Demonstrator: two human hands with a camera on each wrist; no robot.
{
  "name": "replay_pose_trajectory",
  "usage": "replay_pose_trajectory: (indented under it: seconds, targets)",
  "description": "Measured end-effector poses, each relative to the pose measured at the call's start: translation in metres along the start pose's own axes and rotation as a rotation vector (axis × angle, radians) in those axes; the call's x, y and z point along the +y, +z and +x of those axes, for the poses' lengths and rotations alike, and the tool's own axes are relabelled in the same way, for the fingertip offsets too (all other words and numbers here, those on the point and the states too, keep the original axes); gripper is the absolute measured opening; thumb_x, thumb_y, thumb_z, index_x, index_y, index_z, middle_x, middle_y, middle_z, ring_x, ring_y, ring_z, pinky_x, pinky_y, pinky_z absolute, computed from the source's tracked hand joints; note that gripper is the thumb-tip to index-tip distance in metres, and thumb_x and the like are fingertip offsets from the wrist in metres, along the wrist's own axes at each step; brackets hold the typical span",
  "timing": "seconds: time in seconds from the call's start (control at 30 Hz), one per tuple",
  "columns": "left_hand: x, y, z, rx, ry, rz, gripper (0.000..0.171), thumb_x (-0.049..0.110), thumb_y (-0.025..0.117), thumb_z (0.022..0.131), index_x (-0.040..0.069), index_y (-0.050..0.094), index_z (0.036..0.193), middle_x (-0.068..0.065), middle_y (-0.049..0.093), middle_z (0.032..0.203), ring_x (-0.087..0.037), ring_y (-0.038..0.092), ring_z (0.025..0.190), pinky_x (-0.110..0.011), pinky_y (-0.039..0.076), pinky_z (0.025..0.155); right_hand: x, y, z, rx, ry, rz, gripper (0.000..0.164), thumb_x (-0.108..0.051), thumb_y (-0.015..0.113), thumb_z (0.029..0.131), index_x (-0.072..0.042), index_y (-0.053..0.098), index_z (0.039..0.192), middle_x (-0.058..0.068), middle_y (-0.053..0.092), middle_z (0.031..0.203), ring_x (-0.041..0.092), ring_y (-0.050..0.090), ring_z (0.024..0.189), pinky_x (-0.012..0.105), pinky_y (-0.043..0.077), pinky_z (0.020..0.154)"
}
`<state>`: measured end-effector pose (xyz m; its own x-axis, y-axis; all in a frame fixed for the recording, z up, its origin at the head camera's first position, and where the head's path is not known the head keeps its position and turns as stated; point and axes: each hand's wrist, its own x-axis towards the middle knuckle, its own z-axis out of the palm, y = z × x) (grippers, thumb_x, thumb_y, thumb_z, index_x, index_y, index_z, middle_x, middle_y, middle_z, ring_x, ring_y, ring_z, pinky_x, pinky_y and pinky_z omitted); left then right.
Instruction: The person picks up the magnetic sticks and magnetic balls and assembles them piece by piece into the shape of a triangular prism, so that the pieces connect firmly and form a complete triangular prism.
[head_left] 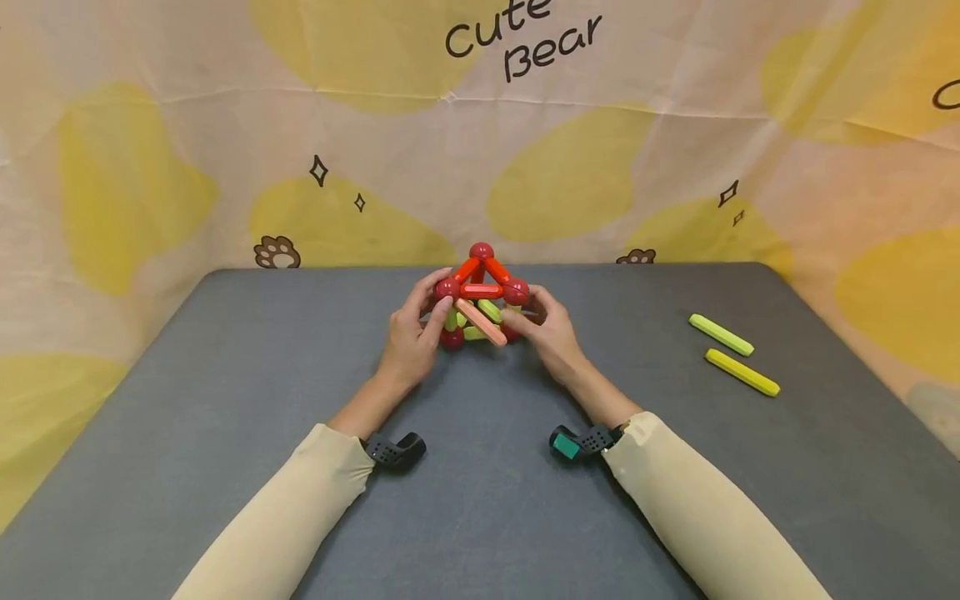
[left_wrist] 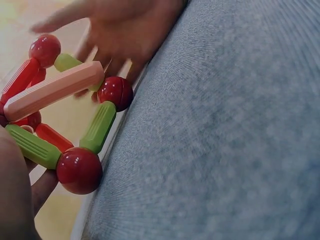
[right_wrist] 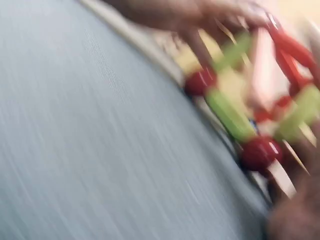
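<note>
A magnetic-stick frame stands near the table's far side, built of red balls (head_left: 482,251), red sticks (head_left: 482,291) above and green sticks (head_left: 480,333) below. My left hand (head_left: 411,340) grips its left side, thumb at the upper left ball (head_left: 447,288) and fingers behind. From that ball a salmon stick (head_left: 481,322) slants down across the front, its other end close to the lower right ball (left_wrist: 116,93). Around the frame's right side is my right hand (head_left: 553,335), beside the upper right ball (head_left: 516,291); its fingers look straight and spread in the left wrist view. The right wrist view is blurred.
Two loose sticks, one yellow-green (head_left: 722,334) and one yellow (head_left: 742,372), lie on the grey table (head_left: 480,500) to the right. Behind the far edge hangs a patterned cloth (head_left: 420,150). Dark bands (head_left: 395,451) sit on both wrists.
</note>
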<state>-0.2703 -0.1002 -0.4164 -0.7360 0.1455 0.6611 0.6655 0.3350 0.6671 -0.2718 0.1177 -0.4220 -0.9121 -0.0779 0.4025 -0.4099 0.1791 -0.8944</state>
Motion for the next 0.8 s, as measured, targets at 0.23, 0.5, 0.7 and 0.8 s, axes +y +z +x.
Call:
replay_pose_trajectory:
  seconds: [0.23, 0.5, 0.7, 0.8]
  targets:
    - [0.0021, -0.0027, 0.0004, -0.015, -0.011, 0.013, 0.042, 0.018, 0.056, 0.104, 0.014, 0.050, 0.146, -0.016, 0.069, 0.123, -0.027, 0.070, 0.103, -0.043, 0.062, 0.080, 0.0044, -0.0115, 0.0054, -0.284, 0.036, -0.149, 0.049, -0.022, 0.087, 0.081, -0.010, 0.067, 0.124, 0.009, 0.070, 0.110, 0.022, 0.062, 0.093, 0.031, 0.051, 0.080]
    - [0.0029, -0.0022, 0.0011, -0.030, 0.012, 0.015, 0.041, 0.017, 0.056, 0.104, 0.013, 0.051, 0.145, -0.014, 0.071, 0.114, -0.024, 0.069, 0.094, -0.029, 0.060, 0.073, 0.0050, -0.0084, 0.0040, -0.192, 0.034, -0.139, 0.024, -0.014, 0.082, 0.085, -0.010, 0.073, 0.107, 0.009, 0.073, 0.101, 0.017, 0.066, 0.081, 0.025, 0.050, 0.067]
    - [0.0029, -0.0025, 0.0014, -0.041, 0.001, -0.008, 0.041, 0.017, 0.057, 0.103, 0.014, 0.053, 0.144, -0.014, 0.070, 0.119, -0.027, 0.070, 0.099, -0.042, 0.063, 0.076, 0.0046, -0.0079, 0.0060, -0.174, 0.061, -0.141, 0.028, -0.012, 0.084, 0.083, -0.007, 0.073, 0.108, 0.012, 0.073, 0.100, 0.016, 0.066, 0.079, 0.024, 0.052, 0.065]
    - [0.0021, -0.0025, 0.0013, -0.043, -0.002, -0.009, 0.040, 0.017, 0.057, 0.103, 0.015, 0.054, 0.143, -0.014, 0.069, 0.122, -0.027, 0.070, 0.101, -0.044, 0.063, 0.078, 0.0049, -0.0089, 0.0064, -0.184, 0.072, -0.135, 0.030, -0.011, 0.084, 0.082, -0.006, 0.072, 0.109, 0.013, 0.073, 0.103, 0.019, 0.068, 0.082, 0.025, 0.053, 0.069]
